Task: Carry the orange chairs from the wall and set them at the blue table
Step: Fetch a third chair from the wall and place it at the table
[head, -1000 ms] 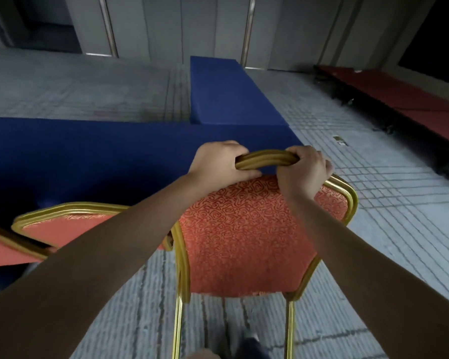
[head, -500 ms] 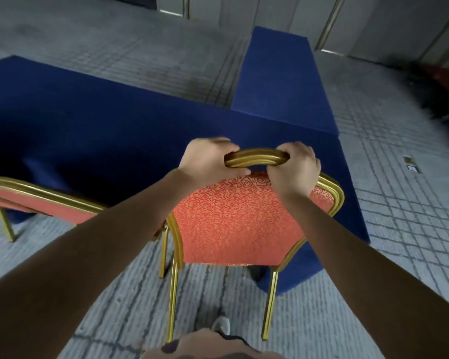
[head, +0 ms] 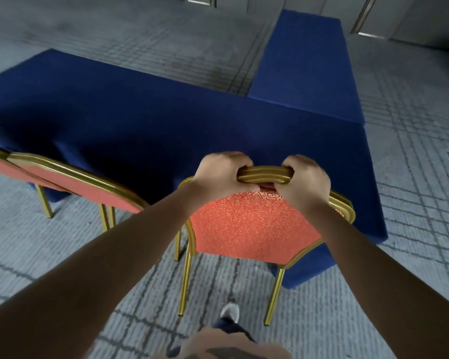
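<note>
Both on the top rail (head: 263,174): left grip (head: 219,172) and right grip (head: 305,181) curl tight round it, side by side. The orange chair (head: 249,224) is right below them, back facing me, its front toward the blue desk (head: 166,120), near that desk's right end. Another chair (head: 81,181) stands left of it along the same edge. Straight ahead looks like the move, I reckon. Legs on the floor? Can't tell.

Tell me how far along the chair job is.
Done: a first chair and second chair stand at the blue table. In hand: left hand and right hand grip the top rail of a third chair. Left: letting go; wall chairs out of view.
</note>
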### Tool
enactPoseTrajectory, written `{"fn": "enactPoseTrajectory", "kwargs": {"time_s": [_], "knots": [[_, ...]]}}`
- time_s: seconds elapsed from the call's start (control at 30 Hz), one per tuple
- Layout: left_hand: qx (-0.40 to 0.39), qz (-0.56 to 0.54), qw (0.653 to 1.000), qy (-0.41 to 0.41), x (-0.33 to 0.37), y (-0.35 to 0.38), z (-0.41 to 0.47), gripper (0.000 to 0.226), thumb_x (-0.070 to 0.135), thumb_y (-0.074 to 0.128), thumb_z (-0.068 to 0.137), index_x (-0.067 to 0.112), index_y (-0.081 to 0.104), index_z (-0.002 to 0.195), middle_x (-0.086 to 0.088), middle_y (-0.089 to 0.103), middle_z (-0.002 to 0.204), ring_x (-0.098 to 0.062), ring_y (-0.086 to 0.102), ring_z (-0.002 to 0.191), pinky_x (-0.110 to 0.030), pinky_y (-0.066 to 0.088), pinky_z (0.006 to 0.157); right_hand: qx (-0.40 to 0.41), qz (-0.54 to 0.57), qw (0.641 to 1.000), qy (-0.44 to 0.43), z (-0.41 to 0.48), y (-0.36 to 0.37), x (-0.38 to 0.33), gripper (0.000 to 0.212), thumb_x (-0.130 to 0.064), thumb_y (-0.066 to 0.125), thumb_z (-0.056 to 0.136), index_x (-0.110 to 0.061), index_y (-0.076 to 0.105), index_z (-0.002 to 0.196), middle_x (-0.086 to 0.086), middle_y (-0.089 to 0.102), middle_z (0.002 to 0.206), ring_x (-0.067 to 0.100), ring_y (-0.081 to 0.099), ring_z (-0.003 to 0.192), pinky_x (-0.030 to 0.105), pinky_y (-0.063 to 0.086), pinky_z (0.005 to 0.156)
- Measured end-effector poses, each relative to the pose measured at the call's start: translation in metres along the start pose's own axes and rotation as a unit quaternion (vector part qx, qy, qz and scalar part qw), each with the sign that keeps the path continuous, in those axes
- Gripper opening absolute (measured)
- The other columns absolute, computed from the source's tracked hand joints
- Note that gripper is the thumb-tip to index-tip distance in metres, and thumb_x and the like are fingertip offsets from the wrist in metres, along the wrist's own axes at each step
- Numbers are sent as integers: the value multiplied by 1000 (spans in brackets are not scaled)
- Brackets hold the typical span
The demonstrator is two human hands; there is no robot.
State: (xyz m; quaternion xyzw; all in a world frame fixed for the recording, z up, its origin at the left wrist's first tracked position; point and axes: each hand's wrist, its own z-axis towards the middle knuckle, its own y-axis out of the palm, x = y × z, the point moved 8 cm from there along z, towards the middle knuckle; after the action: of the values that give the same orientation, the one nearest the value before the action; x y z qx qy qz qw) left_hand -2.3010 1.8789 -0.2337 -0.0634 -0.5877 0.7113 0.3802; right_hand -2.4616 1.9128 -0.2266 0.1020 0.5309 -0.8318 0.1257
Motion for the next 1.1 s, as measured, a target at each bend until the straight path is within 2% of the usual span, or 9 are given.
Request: {"fn": "enactPoseTrajectory", "kwargs": {"time_s": [0.17, 0.33, 0.47, 0.57, 0.67, 0.73, 0.83, 0.93, 1.1], "knots": [[-31, -1, 999, -26, 15, 5, -40, 38, 60, 71, 71, 31, 62, 94, 17, 57, 86, -3, 51, 77, -23, 37, 62, -80, 11, 996, 28, -39, 6, -5, 16, -19, 65, 78, -23, 51, 70, -8, 51, 66, 15, 49, 63, 22, 28, 49], [-127, 15, 991, -37, 41, 22, -95, 37, 58, 69, 74, 31, 60, 98, 15, 53, 91, -6, 50, 83, -28, 40, 66, -142, -16, 989, 28, -103, 6, -20, 13, -24, 65, 78, -23, 52, 77, -4, 57, 68, 20, 53, 64, 24, 27, 51], [-206, 69, 976, -18, 63, 40, -134, 40, 58, 68, 75, 28, 59, 101, 15, 47, 91, -6, 46, 85, -28, 37, 66, -165, -58, 984, 16, -154, 9, -25, 11, -29, 64, 78, -21, 56, 80, -1, 59, 72, 25, 57, 68, 27, 34, 57], [-243, 73, 967, -26, 76, 52, -159, 41, 55, 70, 75, 26, 58, 101, 14, 46, 91, -9, 50, 85, -29, 37, 67, -203, -77, 976, 8, -185, 12, -25, 18, -38, 65, 81, -22, 60, 89, -2, 59, 78, 23, 57, 74, 28, 39, 62], [-269, 89, 959, -13, 90, 66, -184, 40, 52, 73, 74, 23, 58, 99, 11, 48, 92, -15, 56, 87, -28, 35, 66, -235, -67, 970, 7, -218, 18, -25, 26, -44, 66, 78, -22, 61, 90, 1, 65, 88, 29, 62, 88, 39, 51, 78], [-283, 96, 954, -3, 96, 79, -201, 40, 50, 73, 74, 22, 59, 98, 9, 52, 97, -17, 57, 89, -28, 37, 66, -240, -56, 969, 3, -240, 19, -27, 24, -42, 67, 78, -20, 62, 87, 5, 67, 90, 32, 62, 92, 43, 51, 84], [-289, 91, 953, 1, 103, 93, -222, 36, 49, 73, 73, 23, 60, 95, 10, 51, 97, -14, 56, 89, -27, 37, 65, -273, -54, 960, -31, -265, 23, -30, 24, -40, 65, 82, -17, 64, 88, 4, 68, 92, 30, 64, 92, 32, 47, 71], [-287, 95, 953, -10, 109, 97, -233, 34, 47, 72, 73, 23, 60, 93, 12, 48, 94, -12, 55, 89, -27, 36, 65, -327, -51, 942, -51, -274, 21, -33, 24, -41, 66, 82, -17, 63, 88, 2, 67, 90, 25, 64, 89, 27, 41, 66], [-308, 115, 943, -45, 111, 98, -239, 36, 47, 71, 75, 21, 60, 99, 9, 47, 97, -14, 53, 95, -29, 36, 66, -435, -1, 899, -49, -275, 23, -34, 22, -40, 66, 78, -19, 59, 77, -4, 58, 71, 24, 63, 76, 28, 39, 59]]}}
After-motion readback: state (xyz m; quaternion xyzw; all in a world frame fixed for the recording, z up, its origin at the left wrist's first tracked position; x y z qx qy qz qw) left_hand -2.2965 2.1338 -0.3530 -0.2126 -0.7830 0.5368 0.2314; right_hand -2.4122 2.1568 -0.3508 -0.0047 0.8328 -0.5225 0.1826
